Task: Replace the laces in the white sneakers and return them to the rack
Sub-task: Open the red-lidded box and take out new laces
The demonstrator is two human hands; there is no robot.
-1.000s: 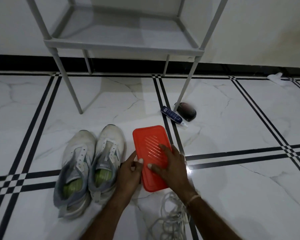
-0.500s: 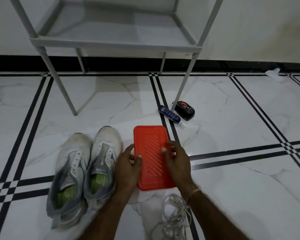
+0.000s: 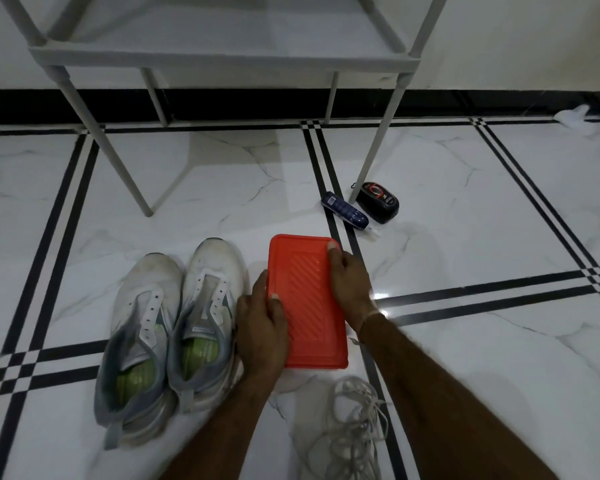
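Sneakers (image 3: 207,299), white and unlaced, stand side by side just left of a red box (image 3: 309,306) on the floor (image 3: 465,341). The left hand (image 3: 262,327) grips the box's left edge, thumb on top; the right hand (image 3: 349,285) curls round its right edge. Loose laces (image 3: 354,431) lie heaped just nearer than the box, the rack (image 3: 222,60) beyond it.

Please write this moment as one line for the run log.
left hand: grips red box left edge | right hand: grips its right edge | sneakers: unlaced, left of box | laces: loose pile nearby
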